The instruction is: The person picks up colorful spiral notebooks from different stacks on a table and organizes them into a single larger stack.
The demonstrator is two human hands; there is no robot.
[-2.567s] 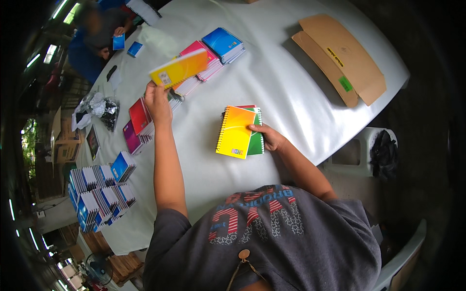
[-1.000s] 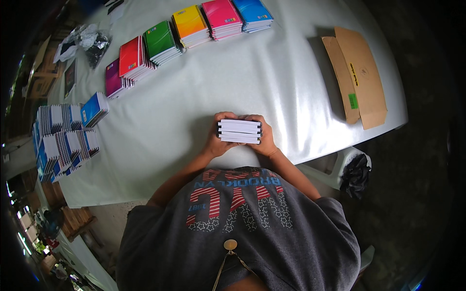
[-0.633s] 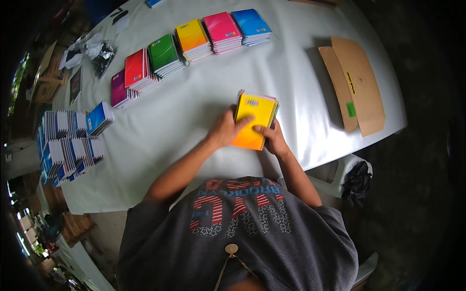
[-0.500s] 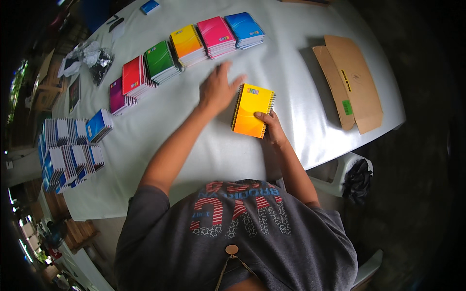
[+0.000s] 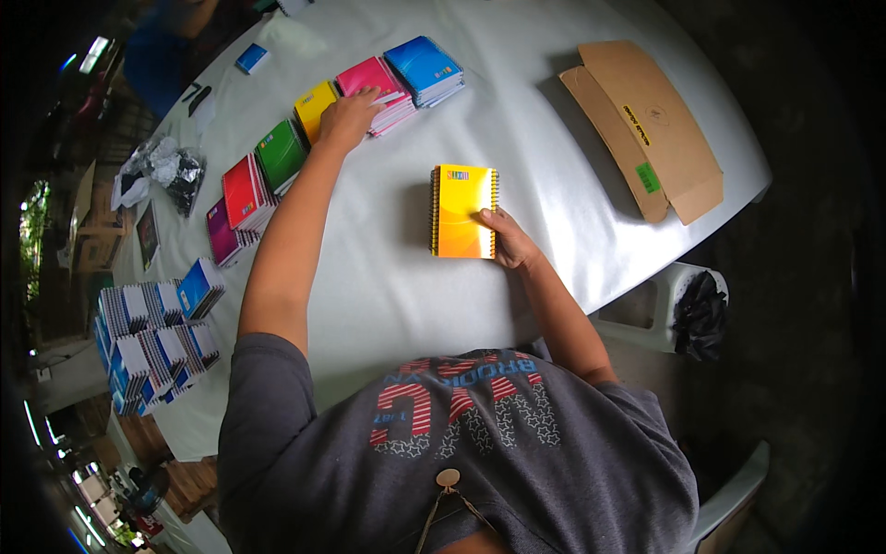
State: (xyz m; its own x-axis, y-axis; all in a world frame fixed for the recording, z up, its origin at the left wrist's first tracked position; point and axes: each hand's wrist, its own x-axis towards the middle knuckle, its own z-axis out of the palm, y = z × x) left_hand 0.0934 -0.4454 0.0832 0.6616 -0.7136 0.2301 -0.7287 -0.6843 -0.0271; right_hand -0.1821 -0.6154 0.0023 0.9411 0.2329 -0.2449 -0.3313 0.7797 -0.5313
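My right hand (image 5: 509, 240) grips a yellow-orange spiral notebook (image 5: 461, 208), thumb on its cover. Coil binding shows along both its left and right edges, so more than one notebook may be in the hand. My left hand (image 5: 347, 122) is stretched out to the row of stacks, its fingers apart over the near left edge of the pink notebook stack (image 5: 365, 74). Beneath that hand, the yellow notebook stack (image 5: 314, 102) is partly covered. Whether the fingertips press on the pink cover is hard to see.
The row continues with blue (image 5: 423, 66), green (image 5: 280, 152), red (image 5: 242, 192) and purple notebooks (image 5: 221, 231). Bundled blue notebooks (image 5: 152, 337) stand at the left edge. A flattened cardboard box (image 5: 660, 129) lies right; crumpled plastic (image 5: 175, 171) lies far left.
My left hand has moved forward and left, from beside the yellow notebook to the pink and yellow stacks. My right hand still holds the yellow notebook, now more upright. The view has shifted slightly.
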